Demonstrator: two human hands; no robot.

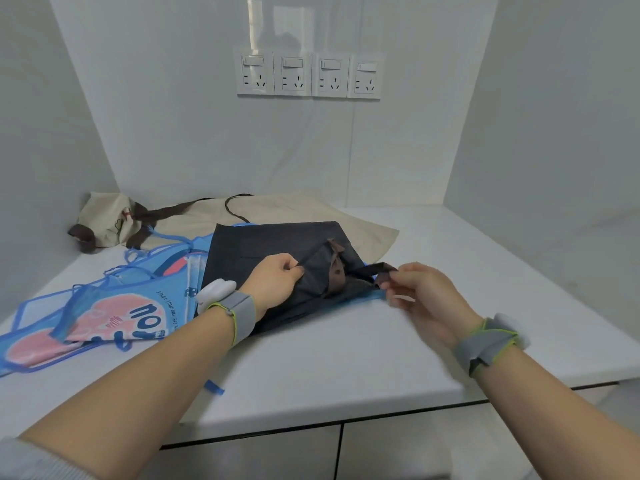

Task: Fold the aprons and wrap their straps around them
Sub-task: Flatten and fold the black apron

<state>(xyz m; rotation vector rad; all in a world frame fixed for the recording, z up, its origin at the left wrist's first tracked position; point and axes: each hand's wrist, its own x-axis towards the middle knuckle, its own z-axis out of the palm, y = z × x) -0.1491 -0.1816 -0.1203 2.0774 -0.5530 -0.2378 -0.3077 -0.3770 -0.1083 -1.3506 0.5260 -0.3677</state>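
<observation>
A dark grey apron (263, 244) lies folded in the middle of the white counter (346, 358). My left hand (275, 280) pinches a raised fold of its fabric near the centre. My right hand (420, 294) grips the end of its dark strap (372, 270), which stretches from the fold to my fingers. A brown strap piece (337, 268) hangs over the bunched part. Under it and to the left spreads a blue plastic apron (114, 313) with pink print and loose blue ties. A beige apron (287, 209) with brown straps lies behind.
A beige bundle (107, 220) with brown straps sits in the back left corner. Walls close the counter on the left, back and right. Several wall sockets (310, 75) are mounted on the back wall. The counter's front edge (346, 420) runs above cabinet doors.
</observation>
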